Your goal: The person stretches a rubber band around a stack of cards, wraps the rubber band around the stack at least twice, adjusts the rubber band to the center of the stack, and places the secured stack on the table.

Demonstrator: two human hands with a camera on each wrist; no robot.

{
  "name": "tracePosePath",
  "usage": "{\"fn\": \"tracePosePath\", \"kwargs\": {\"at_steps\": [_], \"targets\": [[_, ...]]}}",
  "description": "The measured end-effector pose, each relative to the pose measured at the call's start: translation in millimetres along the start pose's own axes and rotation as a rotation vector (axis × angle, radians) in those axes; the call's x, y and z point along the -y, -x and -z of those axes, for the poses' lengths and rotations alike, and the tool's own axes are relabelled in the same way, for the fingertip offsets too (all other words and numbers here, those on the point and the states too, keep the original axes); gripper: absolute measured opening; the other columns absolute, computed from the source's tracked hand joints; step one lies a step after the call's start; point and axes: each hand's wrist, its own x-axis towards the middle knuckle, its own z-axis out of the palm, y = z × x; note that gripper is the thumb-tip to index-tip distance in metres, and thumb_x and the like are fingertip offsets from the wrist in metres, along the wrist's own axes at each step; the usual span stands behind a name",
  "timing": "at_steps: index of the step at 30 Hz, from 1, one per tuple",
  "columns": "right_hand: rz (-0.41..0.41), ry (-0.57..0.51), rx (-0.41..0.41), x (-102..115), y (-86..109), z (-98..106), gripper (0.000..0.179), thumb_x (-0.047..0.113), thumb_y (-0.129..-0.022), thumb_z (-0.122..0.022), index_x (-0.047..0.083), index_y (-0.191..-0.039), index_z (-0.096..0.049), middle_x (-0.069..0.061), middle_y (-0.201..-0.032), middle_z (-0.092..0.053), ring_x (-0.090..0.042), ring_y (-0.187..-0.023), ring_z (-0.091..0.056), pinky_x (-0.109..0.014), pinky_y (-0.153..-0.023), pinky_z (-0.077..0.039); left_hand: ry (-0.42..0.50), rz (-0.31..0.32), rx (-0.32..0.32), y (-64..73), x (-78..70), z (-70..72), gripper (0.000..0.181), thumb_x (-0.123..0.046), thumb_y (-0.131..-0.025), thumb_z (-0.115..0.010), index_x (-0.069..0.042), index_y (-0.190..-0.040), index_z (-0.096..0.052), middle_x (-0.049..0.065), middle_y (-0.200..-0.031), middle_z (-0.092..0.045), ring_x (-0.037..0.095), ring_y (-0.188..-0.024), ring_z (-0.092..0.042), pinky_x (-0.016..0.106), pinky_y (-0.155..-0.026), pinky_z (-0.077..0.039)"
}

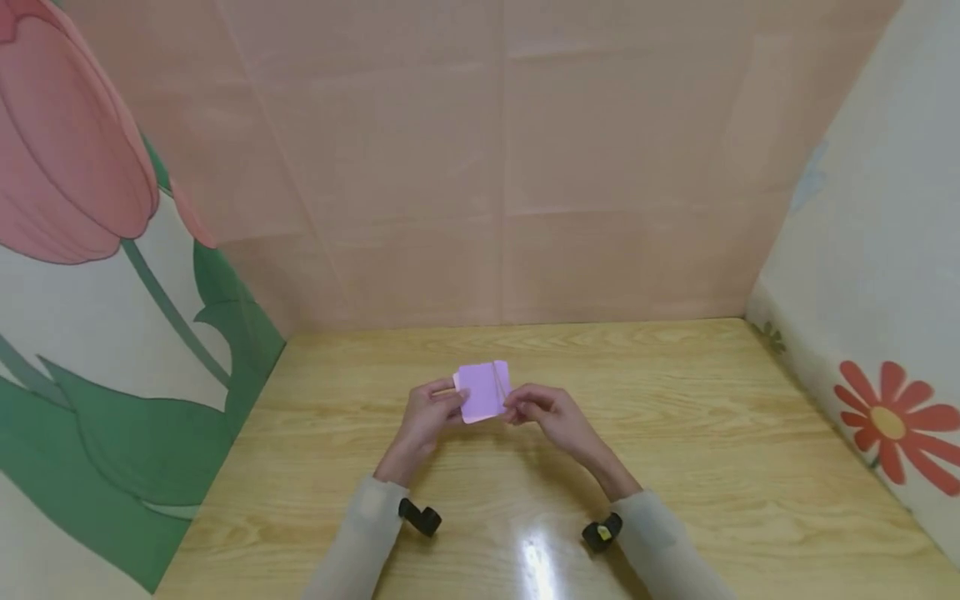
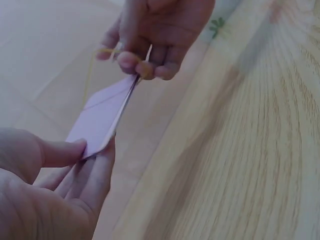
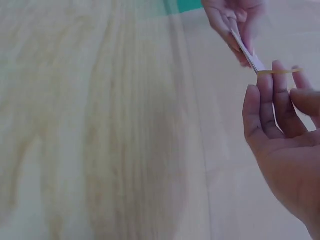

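Largest first: the worktop [image 1: 675, 417] is wood-grained and glossy in one patch near me, and I log nothing of the work resting on it. Both hands are above it. The left hand [image 1: 426, 417] has its fingers grasping a purple pad [image 1: 477, 396], thumb on the face and the others behind; the right hand [image 1: 553, 415] has its fingers drawn together at the opposite edge, holding a thin rubber band [image 3: 270, 72] out in a loop. The pad is in the air between the two hands, tilted, with the band crossing its face near the right-hand side. Its edge shows layers; whether bound sheets or loose cards, I cannot tell. Handling estimate: light, fairly stiff when squeezed flat, likely to bend or fan if pushed from one edge, and perhaps slick between layers. I would take hold of it as the left hand does, by the edge away from the band, pressing face to back. The band I judge to be soft, springy and liable to snap free; best hooked on the fingertips, with tension kept low so the pad's edges do not crease.
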Motion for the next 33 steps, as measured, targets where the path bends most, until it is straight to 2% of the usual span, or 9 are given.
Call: {"fn": "tracePosePath", "kwargs": {"at_steps": [6, 9, 12, 15, 18, 21, 26, 30, 33], "targets": [[-0.042, -0.001, 0.006, 0.4, 2.0, 4.5, 0.017, 0.001, -0.105, -0.06, -0.011, -0.108, -0.071, -0.028, -0.093, -0.073, -0.009, -0.079, -0.071, -0.03, -0.077, -0.067, 0.028, -0.015, 0.025, 0.5, -3.5, 1.9, 0.038, 0.0, -0.097, -0.072, 0.01, -0.133, -0.065, 0.029, -0.115, -0.076, 0.024, -0.09, -0.081, 0.034, -0.084, -0.068], [-0.066, 0.021, 0.003, 0.3, 4.0, 6.3, 0.017, 0.0, -0.104, -0.059, -0.011, -0.107, -0.072, -0.018, -0.086, -0.072, -0.008, -0.074, -0.068, -0.033, -0.073, -0.066, 0.045, -0.021, 0.024, 0.9, -6.1, 1.9, 0.037, 0.001, -0.096, -0.072, 0.01, -0.132, -0.066, 0.029, -0.114, -0.076, 0.022, -0.088, -0.081, 0.032, -0.082, -0.069], [-0.068, 0.032, -0.027, -0.8, 4.9, 6.7, 0.017, -0.003, -0.104, -0.056, -0.008, -0.098, -0.071, -0.007, -0.079, -0.068, -0.008, -0.071, -0.064, -0.037, -0.069, -0.066, 0.059, -0.03, 0.021, 0.7, -7.7, 1.5, 0.036, 0.002, -0.096, -0.071, 0.01, -0.131, -0.066, 0.028, -0.111, -0.077, 0.02, -0.084, -0.08, 0.031, -0.081, -0.069], [-0.046, 0.026, -0.057, -2.1, 4.2, 5.7, 0.022, -0.007, -0.103, -0.051, -0.006, -0.089, -0.068, -0.002, -0.076, -0.064, -0.008, -0.07, -0.061, -0.034, -0.066, -0.063, 0.08, -0.032, 0.022, 0.3, -8.3, 0.6, 0.037, 0.003, -0.096, -0.071, 0.011, -0.132, -0.065, 0.026, -0.108, -0.078, 0.018, -0.081, -0.08, 0.031, -0.08, -0.069], [-0.021, 0.015, -0.063, -3.0, 3.6, 3.6, 0.023, -0.008, -0.103, -0.049, -0.006, -0.086, -0.065, -0.006, -0.078, -0.063, -0.007, -0.072, -0.061, -0.027, -0.067, -0.061, 0.092, -0.034, 0.022, 0.6, -8.9, -0.6, 0.037, 0.002, -0.097, -0.071, 0.011, -0.132, -0.064, 0.024, -0.106, -0.079, 0.017, -0.08, -0.08, 0.031, -0.08, -0.069], [-0.009, 0.016, -0.053, -3.3, 4.4, 1.8, 0.021, -0.007, -0.104, -0.049, -0.009, -0.092, -0.066, -0.016, -0.083, -0.066, -0.007, -0.075, -0.064, -0.024, -0.072, -0.061, 0.094, -0.037, 0.018, 0.8, -9.7, -1.2, 0.037, 0.002, -0.097, -0.07, 0.012, -0.133, -0.064, 0.024, -0.106, -0.079, 0.017, -0.08, -0.079, 0.031, -0.08, -0.069], [-0.003, 0.031, -0.008, -2.1, 9.4, 3.3, 0.016, -0.001, -0.103, -0.058, -0.009, -0.108, -0.071, -0.02, -0.095, -0.073, -0.017, -0.077, -0.07, -0.03, -0.077, -0.063, 0.101, -0.042, 0.004, -0.1, -10.9, -1.4, 0.037, 0.002, -0.098, -0.069, 0.011, -0.133, -0.064, 0.027, -0.111, -0.078, 0.018, -0.081, -0.079, 0.032, -0.082, -0.069], [0.015, 0.005, 0.048, -3.2, 11.4, 5.0, 0.018, 0.001, -0.1, -0.066, -0.008, -0.115, -0.072, -0.025, -0.087, -0.071, -0.028, -0.073, -0.07, -0.03, -0.067, -0.061, 0.108, -0.042, -0.005, 0.2, -13.1, -1.6, 0.036, 0.003, -0.098, -0.068, 0.011, -0.133, -0.064, 0.028, -0.113, -0.077, 0.018, -0.082, -0.08, 0.031, -0.08, -0.069], [-0.003, 0.0, 0.059, -4.4, 11.4, 5.0, 0.02, 0.007, -0.099, -0.071, -0.006, -0.114, -0.075, -0.026, -0.086, -0.071, -0.026, -0.073, -0.07, -0.03, -0.063, -0.061, 0.107, -0.041, -0.005, 0.8, -14.2, -1.4, 0.036, 0.003, -0.098, -0.068, 0.011, -0.133, -0.064, 0.028, -0.114, -0.077, 0.019, -0.083, -0.08, 0.03, -0.08, -0.069]]}}
